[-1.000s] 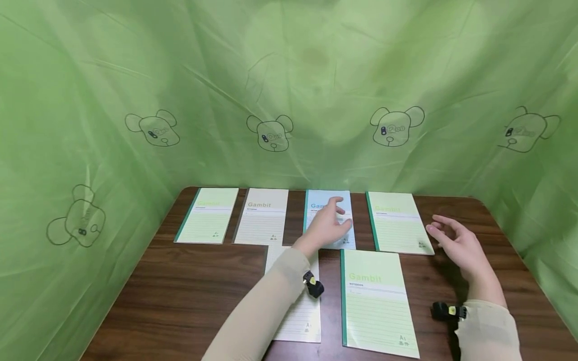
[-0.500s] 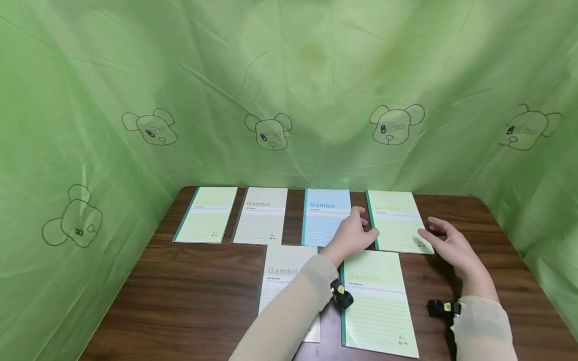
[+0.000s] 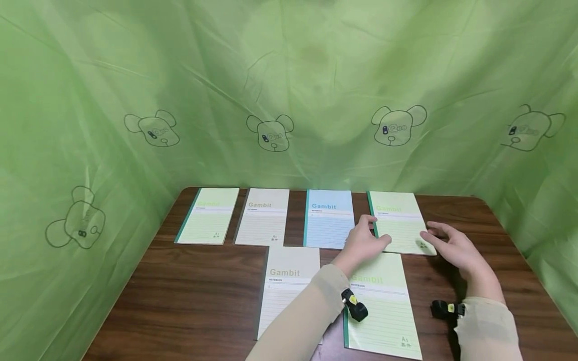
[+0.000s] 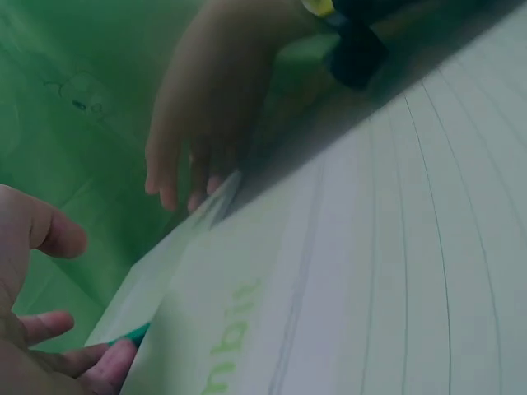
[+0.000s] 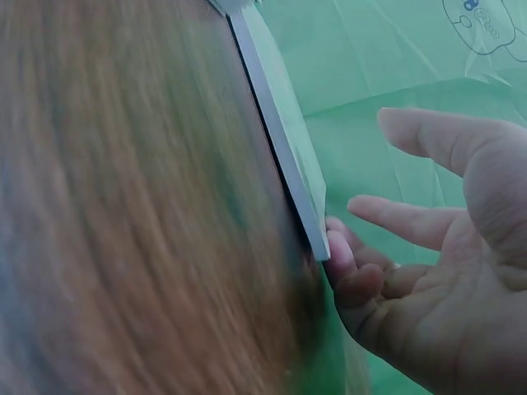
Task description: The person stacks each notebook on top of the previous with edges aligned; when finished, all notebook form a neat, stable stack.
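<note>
At the back right of the table lies a pale green notebook with a darker green spine. My left hand is at its spine side, fingers loosely bent; in the left wrist view its fingertips touch the green spine edge. My right hand is at the opposite long edge. Its lower fingertips meet the notebook's edge in the right wrist view, while the thumb stands apart from the cover. Nearer the front, a second pale green notebook lies partly under the left wrist in the head view.
A blue notebook, a grey-white notebook and another green notebook line the back edge. One more grey-white notebook lies in front, partly behind the left sleeve. Green curtains enclose the wooden table.
My left hand has moved right, from over the blue notebook to the spine of the back-right green notebook. My right hand has shifted slightly in to that notebook's right edge.
</note>
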`<state>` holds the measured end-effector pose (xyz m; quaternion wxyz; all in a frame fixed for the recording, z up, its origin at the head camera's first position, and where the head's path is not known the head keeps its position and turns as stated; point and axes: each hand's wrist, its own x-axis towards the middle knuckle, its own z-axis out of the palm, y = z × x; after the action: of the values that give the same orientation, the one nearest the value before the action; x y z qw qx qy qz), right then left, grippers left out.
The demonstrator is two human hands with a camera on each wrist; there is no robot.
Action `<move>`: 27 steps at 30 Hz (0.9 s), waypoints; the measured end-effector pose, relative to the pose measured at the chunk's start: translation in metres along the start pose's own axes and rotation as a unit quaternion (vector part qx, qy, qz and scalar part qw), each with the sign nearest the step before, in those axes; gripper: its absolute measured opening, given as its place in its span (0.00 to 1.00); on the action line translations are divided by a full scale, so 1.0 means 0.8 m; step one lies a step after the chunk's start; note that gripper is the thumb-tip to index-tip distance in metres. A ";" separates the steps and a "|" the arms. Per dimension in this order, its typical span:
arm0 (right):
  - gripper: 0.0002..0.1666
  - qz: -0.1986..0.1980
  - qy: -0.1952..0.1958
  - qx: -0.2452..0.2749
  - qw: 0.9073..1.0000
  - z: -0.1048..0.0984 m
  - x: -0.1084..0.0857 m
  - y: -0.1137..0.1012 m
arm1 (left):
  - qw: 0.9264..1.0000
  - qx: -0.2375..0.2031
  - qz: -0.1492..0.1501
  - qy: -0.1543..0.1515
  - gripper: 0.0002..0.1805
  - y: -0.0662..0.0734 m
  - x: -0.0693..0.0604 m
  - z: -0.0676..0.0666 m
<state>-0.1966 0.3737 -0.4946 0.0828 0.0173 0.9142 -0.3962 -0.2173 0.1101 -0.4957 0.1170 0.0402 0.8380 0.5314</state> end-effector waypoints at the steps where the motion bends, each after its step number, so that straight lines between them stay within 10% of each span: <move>1: 0.50 0.002 0.000 0.000 1.000 0.000 0.000 0.000 | 1.000 -0.006 -0.003 0.000 0.33 0.001 -0.001 0.001; 9: 0.47 0.012 0.012 0.029 0.999 0.003 0.000 -0.006 | 0.994 -0.107 -0.013 0.027 0.36 0.004 -0.001 0.014; 15: 0.41 0.015 0.038 0.067 0.997 0.003 -0.002 -0.007 | 0.956 -0.285 -0.018 0.066 0.32 0.014 0.002 0.021; 27: 0.33 0.024 0.054 0.147 0.987 0.000 -0.004 0.001 | 0.943 -0.329 -0.019 0.036 0.25 0.009 0.008 0.030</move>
<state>-0.1933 0.3742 -0.4949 0.0392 0.0722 0.8488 -0.5223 -0.2178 0.1357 -0.5000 0.1037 -0.0356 0.6209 0.7762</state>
